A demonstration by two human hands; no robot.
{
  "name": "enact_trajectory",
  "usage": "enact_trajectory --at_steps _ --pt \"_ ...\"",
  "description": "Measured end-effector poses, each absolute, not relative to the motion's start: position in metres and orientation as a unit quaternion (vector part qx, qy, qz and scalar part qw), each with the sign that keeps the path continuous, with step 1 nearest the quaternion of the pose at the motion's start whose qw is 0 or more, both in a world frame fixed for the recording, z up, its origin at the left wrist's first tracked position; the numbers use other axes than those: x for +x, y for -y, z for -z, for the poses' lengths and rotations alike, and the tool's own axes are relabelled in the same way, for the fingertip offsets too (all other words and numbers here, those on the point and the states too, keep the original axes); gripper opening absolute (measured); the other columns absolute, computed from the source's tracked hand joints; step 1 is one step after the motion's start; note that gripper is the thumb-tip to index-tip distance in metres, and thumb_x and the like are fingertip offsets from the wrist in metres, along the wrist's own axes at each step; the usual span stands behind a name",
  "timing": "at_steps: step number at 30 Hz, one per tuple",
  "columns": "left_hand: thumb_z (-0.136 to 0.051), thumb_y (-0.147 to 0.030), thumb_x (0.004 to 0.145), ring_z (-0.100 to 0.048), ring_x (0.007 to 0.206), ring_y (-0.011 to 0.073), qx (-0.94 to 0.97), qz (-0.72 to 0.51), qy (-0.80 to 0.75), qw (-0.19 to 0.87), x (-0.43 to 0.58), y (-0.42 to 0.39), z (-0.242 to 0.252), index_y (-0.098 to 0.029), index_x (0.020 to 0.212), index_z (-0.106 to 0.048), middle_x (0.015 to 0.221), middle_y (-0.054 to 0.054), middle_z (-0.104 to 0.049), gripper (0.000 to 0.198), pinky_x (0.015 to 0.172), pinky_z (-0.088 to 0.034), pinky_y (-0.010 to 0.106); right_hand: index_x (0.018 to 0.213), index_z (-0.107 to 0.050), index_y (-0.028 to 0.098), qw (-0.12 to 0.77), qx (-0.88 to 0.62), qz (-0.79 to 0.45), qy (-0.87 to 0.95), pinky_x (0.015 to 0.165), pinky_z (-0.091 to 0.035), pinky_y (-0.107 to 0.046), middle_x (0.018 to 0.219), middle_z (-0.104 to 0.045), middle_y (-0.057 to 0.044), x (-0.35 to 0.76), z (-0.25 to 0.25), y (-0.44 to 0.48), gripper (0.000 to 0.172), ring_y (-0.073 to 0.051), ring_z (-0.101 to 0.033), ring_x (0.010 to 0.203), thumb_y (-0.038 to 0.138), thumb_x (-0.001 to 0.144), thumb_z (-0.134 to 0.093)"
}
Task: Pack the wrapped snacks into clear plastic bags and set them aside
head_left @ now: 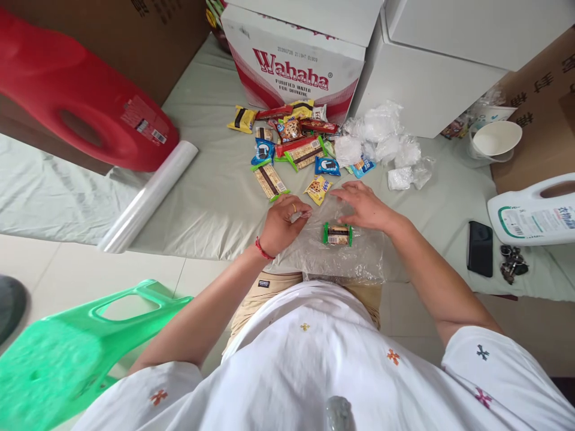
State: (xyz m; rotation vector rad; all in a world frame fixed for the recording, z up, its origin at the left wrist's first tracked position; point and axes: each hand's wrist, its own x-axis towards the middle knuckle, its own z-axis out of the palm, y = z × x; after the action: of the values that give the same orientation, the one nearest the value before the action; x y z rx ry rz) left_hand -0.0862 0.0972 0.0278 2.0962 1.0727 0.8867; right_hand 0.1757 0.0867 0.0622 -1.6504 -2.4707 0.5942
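A sheet of clear plastic wrap (359, 257) lies on the cloth in front of me and hangs over the near edge. On it rests a small snack bar with green ends (338, 234). My left hand (284, 224) is closed in a pinch on the wrap's edge, left of the bar. Just above and right of the bar is my right hand (366, 206), its fingers apart and holding nothing. Beyond the hands sit a yellow cookie packet (318, 190), a larger green-ended bar (269, 181) and a pile of mixed snack packets (305, 152).
Several plastic-wrapped bundles (381, 129) lie right of the pile, before a Wahaba-style white-and-red carton (309, 72). A wrap roll (150, 194) and red jug (81, 90) are left; paper cup (498, 140), white jug (534, 212), phone (480, 248) and keys (513, 263) right. A green stool (67, 347) stands below.
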Motion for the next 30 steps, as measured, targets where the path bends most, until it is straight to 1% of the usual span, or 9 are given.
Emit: enact_trajectory --at_steps 3,5,7,10,16,20,23,26,30 --pt "-0.057 -0.03 0.095 -0.064 0.098 0.0217 0.806 -0.354 -0.364 0.306 -0.096 -0.096 -0.029 -0.022 0.09 -0.074 0.091 0.006 -0.072 0.019 0.1 -0.051 0.042 0.116 -0.074 0.018 0.049 -0.585 -0.197 0.785 0.099 -0.038 -0.042 0.102 -0.071 -0.01 0.199 -0.056 -0.083 0.029 -0.03 -0.055 0.115 0.023 0.088 -0.067" --pt "-0.056 -0.029 0.095 -0.063 0.102 0.0223 0.822 -0.343 -0.339 0.303 -0.101 -0.094 -0.031 -0.023 0.09 -0.075 0.091 0.007 -0.071 0.021 0.1 -0.051 0.044 0.1 -0.075 0.018 0.063 -0.582 -0.195 0.787 0.094 -0.04 -0.039 0.091 -0.069 -0.009 0.208 -0.059 -0.077 0.017 -0.028 -0.056 0.105 0.025 0.091 -0.063" --pt "-0.054 -0.026 0.095 -0.063 0.106 0.0228 0.84 -0.321 -0.317 0.3 -0.106 -0.09 -0.033 -0.025 0.089 -0.076 0.091 0.007 -0.071 0.023 0.1 -0.052 0.045 0.095 -0.074 0.018 0.08 -0.566 -0.19 0.798 0.088 -0.042 -0.037 0.087 -0.067 -0.008 0.213 -0.065 -0.067 0.016 -0.026 -0.056 0.097 0.027 0.093 -0.061" --pt "-0.053 -0.019 0.092 -0.062 0.109 0.0231 0.867 -0.29 -0.288 0.285 -0.114 -0.083 -0.033 -0.026 0.087 -0.076 0.092 0.007 -0.071 0.025 0.099 -0.052 0.046 0.094 -0.071 0.019 0.086 -0.551 -0.173 0.812 0.081 -0.042 -0.035 0.087 -0.064 -0.008 0.214 -0.073 -0.042 0.016 -0.024 -0.054 0.092 0.022 0.095 -0.055" --pt "-0.054 -0.011 0.089 -0.064 0.108 0.0219 0.918 -0.245 -0.217 0.222 -0.128 -0.066 -0.013 -0.028 0.09 -0.075 0.09 0.006 -0.071 0.027 0.095 -0.049 0.041 0.096 -0.069 0.022 0.063 -0.54 -0.162 0.824 0.074 -0.042 -0.033 0.091 -0.062 -0.008 0.213 -0.059 0.014 0.029 -0.022 -0.054 0.087 0.014 0.099 -0.041" --pt "-0.053 -0.008 0.088 -0.064 0.103 0.0217 0.945 -0.187 -0.184 0.198 -0.131 -0.056 -0.002 -0.026 0.09 -0.074 0.085 0.006 -0.069 0.028 0.095 -0.047 0.04 0.101 -0.071 0.022 0.071 -0.534 -0.18 0.823 0.079 -0.046 -0.034 0.096 -0.065 -0.008 0.217 -0.038 0.029 0.033 -0.023 -0.054 0.09 0.012 0.099 -0.039" --pt "-0.051 -0.007 0.085 -0.064 0.102 0.0237 0.957 -0.129 -0.179 0.189 -0.133 -0.051 -0.002 -0.024 0.094 -0.074 0.089 0.008 -0.071 0.03 0.094 -0.046 0.041 0.106 -0.073 0.022 0.082 -0.532 -0.19 0.821 0.084 -0.049 -0.038 0.101 -0.067 -0.009 0.222 -0.025 0.033 0.035 -0.024 -0.055 0.093 0.01 0.097 -0.041" --pt "-0.053 -0.009 0.079 -0.064 0.098 0.0251 0.956 -0.094 -0.187 0.206 -0.137 -0.049 -0.008 -0.023 0.1 -0.074 0.095 0.009 -0.073 0.034 0.086 -0.046 0.041 0.109 -0.074 0.02 0.097 -0.518 -0.205 0.825 0.089 -0.05 -0.044 0.107 -0.069 -0.011 0.228 -0.017 0.04 0.033 -0.026 -0.056 0.097 0.011 0.094 -0.046" --pt "-0.053 -0.013 0.076 -0.059 0.087 0.0239 0.947 -0.157 -0.196 0.2 -0.143 -0.049 -0.02 -0.022 0.095 -0.075 0.103 0.009 -0.075 0.03 0.081 -0.048 0.04 0.113 -0.073 0.021 0.137 -0.545 -0.196 0.804 0.091 -0.052 -0.046 0.119 -0.068 -0.012 0.238 -0.021 0.059 0.033 -0.026 -0.056 0.102 0.011 0.095 -0.047"
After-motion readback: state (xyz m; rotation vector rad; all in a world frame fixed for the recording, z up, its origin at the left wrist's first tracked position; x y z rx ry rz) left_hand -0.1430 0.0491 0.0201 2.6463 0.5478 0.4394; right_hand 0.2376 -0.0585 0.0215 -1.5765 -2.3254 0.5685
